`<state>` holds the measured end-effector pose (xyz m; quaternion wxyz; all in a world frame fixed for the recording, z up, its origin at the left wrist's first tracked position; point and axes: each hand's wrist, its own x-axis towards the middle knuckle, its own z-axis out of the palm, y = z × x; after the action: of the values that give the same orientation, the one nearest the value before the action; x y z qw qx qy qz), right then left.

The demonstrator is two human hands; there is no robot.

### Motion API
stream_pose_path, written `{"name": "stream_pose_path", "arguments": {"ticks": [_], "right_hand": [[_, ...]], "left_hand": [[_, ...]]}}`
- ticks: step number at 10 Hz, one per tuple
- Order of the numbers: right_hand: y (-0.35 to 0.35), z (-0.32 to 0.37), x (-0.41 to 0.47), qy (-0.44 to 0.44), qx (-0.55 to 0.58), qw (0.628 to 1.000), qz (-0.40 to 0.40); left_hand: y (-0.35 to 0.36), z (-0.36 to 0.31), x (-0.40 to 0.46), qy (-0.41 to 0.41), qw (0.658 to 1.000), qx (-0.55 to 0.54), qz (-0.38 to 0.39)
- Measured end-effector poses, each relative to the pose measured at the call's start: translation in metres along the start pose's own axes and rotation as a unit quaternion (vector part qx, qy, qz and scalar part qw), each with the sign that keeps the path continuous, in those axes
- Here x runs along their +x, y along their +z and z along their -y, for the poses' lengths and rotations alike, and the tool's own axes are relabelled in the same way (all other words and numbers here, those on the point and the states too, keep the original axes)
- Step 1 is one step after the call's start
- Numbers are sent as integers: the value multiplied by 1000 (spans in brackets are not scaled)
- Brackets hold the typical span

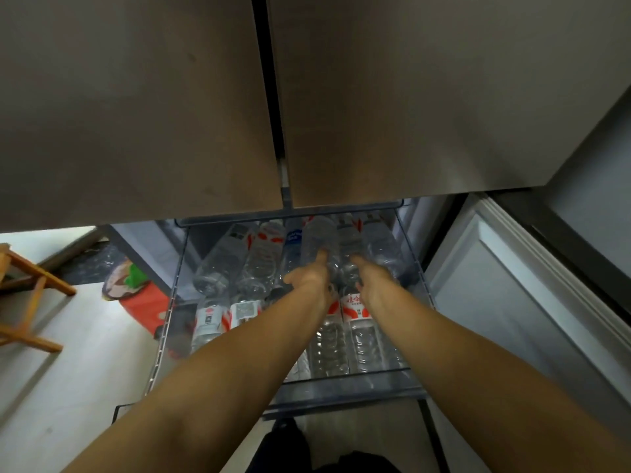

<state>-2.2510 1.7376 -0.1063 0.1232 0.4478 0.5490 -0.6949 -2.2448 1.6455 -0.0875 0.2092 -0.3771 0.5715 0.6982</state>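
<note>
Gripping a clear water bottle with the left hand; touching the next bottle rightward with the right hand, closure unclear.

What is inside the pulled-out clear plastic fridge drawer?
Inside lie clear plastic water bottles on their sides in two rows, several with red-and-white labels. Both forearms cover some front bottles, and the grey fridge doors hide the drawer's back.
</note>
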Motion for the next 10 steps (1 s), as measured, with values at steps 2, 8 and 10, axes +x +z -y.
{"name": "stream_pose_path", "arguments": {"ticks": [2, 8, 10], "right_hand": [[-22, -2, -12, 1, -66, 997, 28], [-79, -30, -54, -32, -408, 905, 113], [-62, -22, -55, -112, -380, 916, 69]], "left_hand": [[-10, 8, 14, 31, 995, 92, 6], [-82, 27, -40, 22, 855, 497, 146], [-53, 12, -37, 114, 911, 383, 101]]}}
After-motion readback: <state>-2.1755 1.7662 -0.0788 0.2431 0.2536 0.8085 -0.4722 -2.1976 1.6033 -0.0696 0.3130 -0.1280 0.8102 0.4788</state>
